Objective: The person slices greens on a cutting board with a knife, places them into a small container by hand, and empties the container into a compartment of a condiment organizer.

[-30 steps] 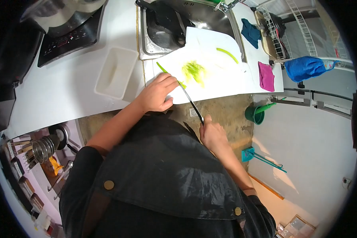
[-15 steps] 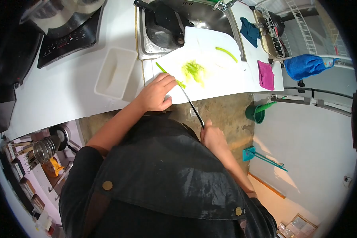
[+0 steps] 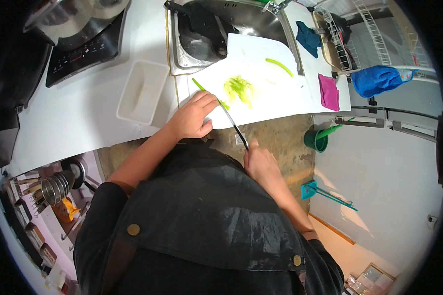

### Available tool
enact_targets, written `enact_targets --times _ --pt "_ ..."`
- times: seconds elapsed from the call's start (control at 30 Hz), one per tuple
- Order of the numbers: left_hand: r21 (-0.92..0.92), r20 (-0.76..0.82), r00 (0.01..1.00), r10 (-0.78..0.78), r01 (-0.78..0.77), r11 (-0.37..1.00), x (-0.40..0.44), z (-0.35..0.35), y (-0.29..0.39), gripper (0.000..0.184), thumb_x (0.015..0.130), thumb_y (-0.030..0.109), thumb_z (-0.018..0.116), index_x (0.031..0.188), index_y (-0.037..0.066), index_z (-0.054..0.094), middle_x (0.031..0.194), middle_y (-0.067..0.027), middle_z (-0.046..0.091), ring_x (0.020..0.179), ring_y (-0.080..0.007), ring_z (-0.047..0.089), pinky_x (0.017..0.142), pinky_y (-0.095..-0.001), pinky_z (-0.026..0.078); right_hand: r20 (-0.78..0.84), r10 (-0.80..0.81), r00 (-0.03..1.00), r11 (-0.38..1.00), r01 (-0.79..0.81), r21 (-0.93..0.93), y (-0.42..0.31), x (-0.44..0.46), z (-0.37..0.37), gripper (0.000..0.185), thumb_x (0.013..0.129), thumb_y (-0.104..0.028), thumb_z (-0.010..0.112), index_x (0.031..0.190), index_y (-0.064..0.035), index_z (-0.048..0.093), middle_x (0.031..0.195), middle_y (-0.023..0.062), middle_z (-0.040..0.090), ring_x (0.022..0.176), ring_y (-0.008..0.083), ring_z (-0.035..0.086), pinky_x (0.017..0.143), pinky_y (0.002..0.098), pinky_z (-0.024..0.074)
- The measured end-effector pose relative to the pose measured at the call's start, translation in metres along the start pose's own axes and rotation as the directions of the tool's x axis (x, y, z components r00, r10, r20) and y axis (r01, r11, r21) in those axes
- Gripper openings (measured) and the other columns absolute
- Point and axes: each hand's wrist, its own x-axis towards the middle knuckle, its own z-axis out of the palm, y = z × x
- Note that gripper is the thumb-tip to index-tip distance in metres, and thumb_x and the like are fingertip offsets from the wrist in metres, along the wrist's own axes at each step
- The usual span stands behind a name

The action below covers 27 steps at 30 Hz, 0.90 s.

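My left hand [image 3: 196,115] is closed, pressing a thin green vegetable stalk [image 3: 199,84] down on the white cutting board [image 3: 275,98]. One end of the stalk sticks out beyond my fingers. My right hand [image 3: 263,164] grips the black handle of a knife [image 3: 238,131], whose blade reaches up to the stalk beside my left fingertips. Small cut green bits lie at the blade. A pile of finely sliced pale-green pieces [image 3: 238,90] rests just beyond, and a second, curved green stalk [image 3: 280,68] lies toward the far right of the board.
A white rectangular tub [image 3: 142,92] stands left of the board. Behind are a sink [image 3: 253,17] holding a black pan [image 3: 202,34] and, at the left, an induction cooker [image 3: 86,54] with a pot. Teal [image 3: 307,38] and pink cloths [image 3: 328,92] lie at the right.
My right hand has moved a little forward and left, pushing the knife farther along beside my left fingers. The left hand stays in place on the stalk.
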Motion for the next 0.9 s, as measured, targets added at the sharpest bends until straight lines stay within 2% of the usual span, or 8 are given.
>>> enact_targets --times 0.1,0.23,0.3,0.4,0.5,0.73,0.9 --pt "0.067 -0.034 0.999 0.008 -0.006 0.998 0.001 -0.001 0.004 0.047 0.064 0.008 0.061 0.11 -0.005 0.06 0.111 -0.0172 0.058 0.108 -0.0353 0.051 0.097 -0.0422 0.044 -0.029 -0.037 0.999 0.999 0.038 0.009 -0.001 0.024 0.012 0.019 0.093 -0.013 0.045 0.1 0.0041 0.049 0.087 0.0345 0.064 0.089 0.0516 0.063 0.081 0.0566 0.0483" --pt "0.085 -0.055 0.998 0.019 -0.014 0.996 0.001 -0.001 0.004 0.048 0.063 0.008 0.061 0.109 -0.005 0.059 0.11 -0.0175 0.057 0.109 -0.0356 0.05 0.097 -0.0428 0.043 -0.035 -0.039 0.999 0.998 0.041 0.051 0.004 0.012 0.016 0.019 0.093 -0.014 0.046 0.099 0.0038 0.049 0.087 0.0353 0.064 0.088 0.0515 0.063 0.081 0.0574 0.0478" --pt "0.046 -0.05 0.999 -0.002 0.004 0.999 0.0 0.001 0.002 0.048 0.063 0.008 0.061 0.109 -0.006 0.059 0.11 -0.018 0.057 0.109 -0.0361 0.049 0.098 -0.0434 0.042 0.04 0.043 0.998 0.999 -0.043 0.013 0.022 -0.004 0.019 0.02 0.093 -0.015 0.046 0.099 0.0039 0.049 0.086 0.0359 0.063 0.088 0.0512 0.063 0.081 0.0582 0.0474" --pt "0.051 -0.05 0.999 0.02 -0.018 0.999 0.001 0.0 0.001 0.048 0.063 0.009 0.061 0.109 -0.006 0.059 0.11 -0.0183 0.056 0.108 -0.0364 0.049 0.098 -0.0435 0.042 0.071 0.046 0.996 0.999 -0.045 -0.016 0.024 -0.025 0.004 0.021 0.093 -0.016 0.046 0.099 0.0041 0.048 0.085 0.0359 0.063 0.087 0.0514 0.063 0.08 0.0582 0.0477" --pt "0.038 -0.032 0.999 0.001 0.001 0.999 -0.001 0.0 0.0 0.049 0.064 0.007 0.06 0.112 -0.004 0.059 0.114 -0.0195 0.056 0.111 -0.0381 0.05 0.097 -0.0444 0.043 0.013 0.012 1.0 1.0 -0.012 -0.017 0.01 -0.02 -0.005 0.023 0.094 -0.017 0.045 0.102 0.0041 0.048 0.084 0.0348 0.064 0.086 0.052 0.063 0.08 0.0581 0.0483" --pt "0.034 -0.031 0.999 -0.012 0.013 0.999 0.0 -0.002 0.003 0.048 0.064 0.007 0.059 0.11 -0.004 0.06 0.113 -0.0189 0.057 0.109 -0.0377 0.051 0.097 -0.0439 0.043 -0.009 -0.02 1.0 0.999 0.019 -0.035 0.007 -0.001 0.007 0.024 0.095 -0.017 0.043 0.104 0.0047 0.048 0.083 0.0338 0.065 0.083 0.0521 0.063 0.078 0.0574 0.0493" --pt "0.027 -0.028 1.0 -0.006 0.007 1.0 0.001 -0.002 0.002 0.048 0.063 0.007 0.06 0.11 -0.004 0.06 0.113 -0.0193 0.057 0.109 -0.0374 0.051 0.097 -0.0439 0.043 0.005 -0.004 1.0 0.999 0.005 -0.052 0.0 -0.003 -0.001 0.021 0.094 -0.013 0.043 0.102 0.0049 0.049 0.084 0.034 0.064 0.086 0.0508 0.064 0.079 0.0564 0.0493"
